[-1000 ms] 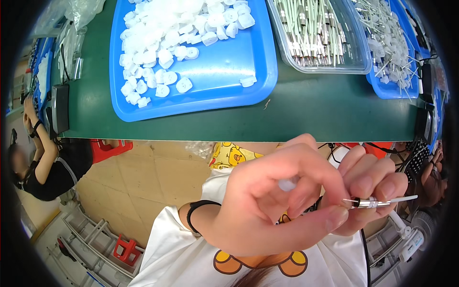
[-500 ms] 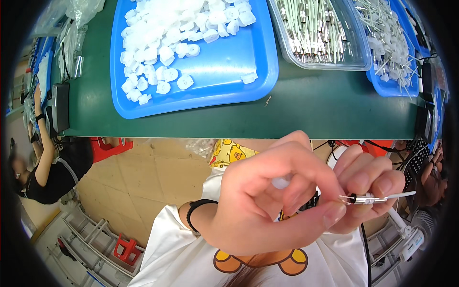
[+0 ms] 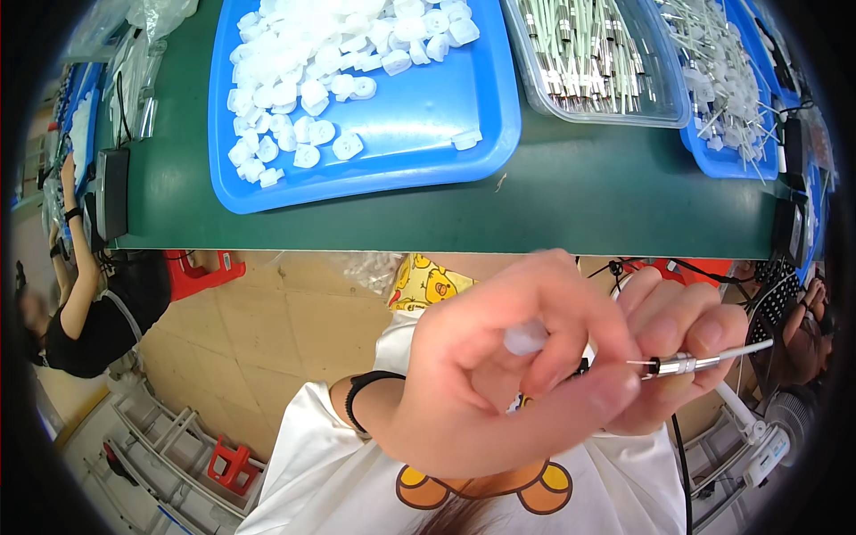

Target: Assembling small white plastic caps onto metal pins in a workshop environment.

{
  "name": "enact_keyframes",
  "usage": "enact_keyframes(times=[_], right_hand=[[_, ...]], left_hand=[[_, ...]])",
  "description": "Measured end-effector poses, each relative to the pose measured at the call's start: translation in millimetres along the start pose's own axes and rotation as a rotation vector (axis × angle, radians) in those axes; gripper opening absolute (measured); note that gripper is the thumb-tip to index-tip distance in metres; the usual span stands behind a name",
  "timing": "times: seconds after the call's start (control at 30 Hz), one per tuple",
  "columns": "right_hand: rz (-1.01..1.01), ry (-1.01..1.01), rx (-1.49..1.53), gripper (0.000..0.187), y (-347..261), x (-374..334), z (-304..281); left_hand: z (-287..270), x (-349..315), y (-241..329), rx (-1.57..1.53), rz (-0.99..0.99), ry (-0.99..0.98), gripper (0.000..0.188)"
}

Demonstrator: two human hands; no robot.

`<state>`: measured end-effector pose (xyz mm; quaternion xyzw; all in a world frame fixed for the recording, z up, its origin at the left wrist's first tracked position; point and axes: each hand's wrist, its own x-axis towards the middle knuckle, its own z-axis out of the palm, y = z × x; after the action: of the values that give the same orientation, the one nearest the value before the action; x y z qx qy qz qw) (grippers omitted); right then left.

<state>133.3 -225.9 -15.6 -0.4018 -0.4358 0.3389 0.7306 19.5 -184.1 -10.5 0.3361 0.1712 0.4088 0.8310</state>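
Note:
In my right hand [image 3: 682,334], curled fingers and thumb grip a slim connector [image 3: 682,365] with a silver metal sleeve, a black band, a pale tail to the right and a thin pin at its left end. My left hand [image 3: 508,383] is closed beside it, thumb and index bent together near that pin. Whether they touch the pin I cannot tell. A small translucent white plastic piece [image 3: 526,338] shows inside the curl of my left fingers.
On the green table [image 3: 357,227] stands a blue tray [image 3: 419,165] of white plastic pieces. Right of it are a clear tub [image 3: 615,116] of similar connectors and another blue tray [image 3: 727,165] with tailed parts. A person [image 3: 89,303] sits at the left; a red stool [image 3: 234,464] stands behind.
The connector has tilted, its tail end rising. My left thumb and index have drawn slightly left, baring more of the pin. The white piece in my left hand shows more.

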Motion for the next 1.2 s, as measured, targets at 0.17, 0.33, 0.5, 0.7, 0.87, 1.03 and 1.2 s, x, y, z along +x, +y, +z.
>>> enact_keyframes(times=[0.17,0.33,0.5,0.7,0.87,1.03,1.2], right_hand=[[0.024,0.093,-0.010,0.024,-2,-1,5],[0.013,0.068,-0.073,0.024,-3,0,-1],[0.001,0.028,-0.143,0.024,-8,0,-8],[-0.074,-0.155,-0.253,0.021,-9,0,-18],[-0.166,-0.186,-0.263,0.024,-4,1,-15],[-0.150,-0.267,-0.338,0.029,-9,7,-22],[-0.131,-0.317,-0.314,0.029,-14,16,-25]], left_hand=[[-8,2,7,-0.125,-0.142,0.044,0.054],[-4,1,8,-0.171,-0.191,0.191,0.057],[-2,-1,10,-0.187,-0.177,0.159,0.046],[-10,-6,-10,-0.200,-0.041,0.056,0.023],[-10,-5,-12,-0.261,-0.010,0.018,0.022],[-18,-4,-11,-0.209,-0.006,-0.092,0.026],[-20,3,-6,-0.185,-0.038,-0.220,0.035]])
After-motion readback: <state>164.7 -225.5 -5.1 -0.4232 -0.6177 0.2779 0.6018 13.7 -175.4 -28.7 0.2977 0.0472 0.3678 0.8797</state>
